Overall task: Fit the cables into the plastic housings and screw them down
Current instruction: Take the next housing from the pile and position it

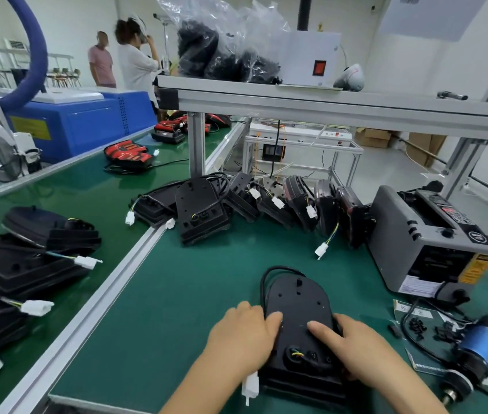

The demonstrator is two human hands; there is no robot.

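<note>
Both hands clasp the black housing [299, 300] lying on the near green mat [192, 294]: left hand [245, 333] at its left edge, right hand [353, 345] at its right, thumbs on top. Its black cable [262, 282] loops round the far end; spare housings [201, 210] lie farther off.

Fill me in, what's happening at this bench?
A person grips a black housing on the green mat with both hands, left hand on its left edge, right hand on its right. Its cable loops round the top; a white connector lies by the near left corner. The electric screwdriver lies untouched at right, near loose black screws. More housings wait behind.
</note>
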